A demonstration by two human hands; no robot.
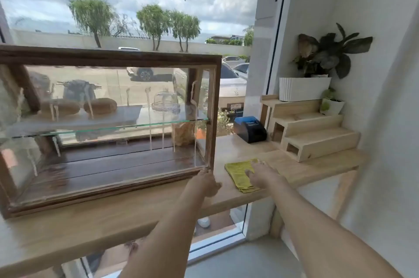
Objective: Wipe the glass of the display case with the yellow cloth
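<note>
The display case (108,56), dark wood with glass panes, stands on a light wooden counter (90,221) at the left. Streaks of liquid run down its front glass (113,107). Inside, loaves and a glass dome sit on a glass shelf. A folded yellow cloth (239,171) lies flat on the counter just right of the case. My right hand (263,175) rests on top of the cloth, fingers spread. My left hand (207,183) touches the lower right corner of the case frame.
A black and blue receipt printer (249,129) sits behind the cloth. A stepped wooden riser (313,135) holds a white planter (303,88) and a small potted plant (332,104) at the right, against a white wall. A large window lies behind the case.
</note>
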